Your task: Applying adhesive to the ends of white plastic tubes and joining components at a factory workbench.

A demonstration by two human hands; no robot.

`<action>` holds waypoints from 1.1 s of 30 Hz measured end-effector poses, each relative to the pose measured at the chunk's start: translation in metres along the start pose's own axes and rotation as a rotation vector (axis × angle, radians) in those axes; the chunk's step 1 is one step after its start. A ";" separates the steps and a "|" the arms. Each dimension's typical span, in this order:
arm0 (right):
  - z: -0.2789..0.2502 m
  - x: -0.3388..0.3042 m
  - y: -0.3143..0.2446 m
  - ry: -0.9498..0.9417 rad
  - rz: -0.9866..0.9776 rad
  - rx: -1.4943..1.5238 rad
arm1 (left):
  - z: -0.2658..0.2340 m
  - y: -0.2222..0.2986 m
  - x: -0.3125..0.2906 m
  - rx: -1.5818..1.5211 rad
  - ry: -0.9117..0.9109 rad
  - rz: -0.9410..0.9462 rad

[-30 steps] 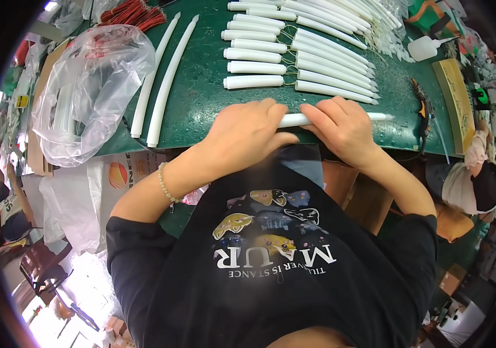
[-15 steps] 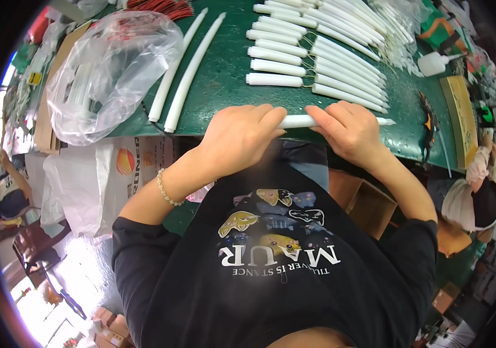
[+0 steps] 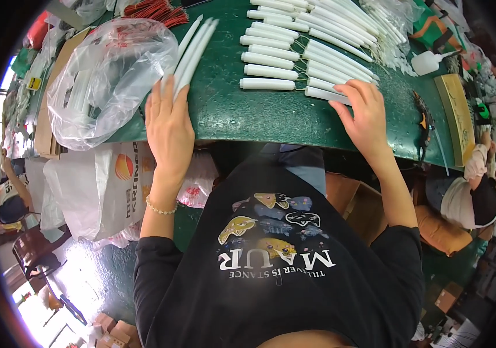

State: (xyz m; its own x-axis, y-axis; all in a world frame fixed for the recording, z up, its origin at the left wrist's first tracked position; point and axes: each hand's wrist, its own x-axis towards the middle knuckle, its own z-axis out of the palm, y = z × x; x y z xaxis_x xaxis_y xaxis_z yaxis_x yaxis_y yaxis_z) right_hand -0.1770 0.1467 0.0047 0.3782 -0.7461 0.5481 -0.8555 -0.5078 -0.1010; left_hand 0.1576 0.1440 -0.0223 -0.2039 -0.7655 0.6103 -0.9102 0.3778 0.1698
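Three long white taper candles, which look like the electric kind, lie side by side at the left of the table. My left hand rests over their lower ends, fingers stretched out flat and covering those ends. On the right, my right hand has thumb and fingers on either side of the nearest white candle tube, closing around it; the palm hides its far end. A short white candle base lies left of that tube, and thin wires join the pair. Several similar pairs lie in rows beyond.
A clear plastic bag sits left of the candles, with red wires behind it. A white squeeze bottle, pliers-like tool and yellow box are at the right. The green table's front edge runs before me.
The candle held between both hands now lies beside the other two on the left. My hands have parted, the left moving left and the right reaching forward to a tube.
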 end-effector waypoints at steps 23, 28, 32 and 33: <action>0.017 -0.010 -0.007 -0.037 0.023 0.253 | 0.035 0.078 0.043 -0.566 -0.333 0.263; 0.011 -0.012 -0.006 -0.075 0.016 0.301 | 0.030 0.078 0.046 -0.542 -0.362 0.314; 0.005 -0.013 -0.007 -0.117 0.027 0.313 | 0.032 0.078 0.045 -0.518 -0.301 0.377; 0.004 -0.013 -0.007 -0.122 0.031 0.315 | 0.032 0.078 0.045 -0.531 -0.286 0.384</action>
State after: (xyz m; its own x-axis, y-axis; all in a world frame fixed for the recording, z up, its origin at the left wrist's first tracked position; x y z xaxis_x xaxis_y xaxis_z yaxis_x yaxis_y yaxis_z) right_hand -0.1743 0.1578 -0.0049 0.4094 -0.8000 0.4387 -0.7236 -0.5775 -0.3779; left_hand 0.0656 0.1224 -0.0059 -0.6275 -0.6070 0.4877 -0.4716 0.7947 0.3822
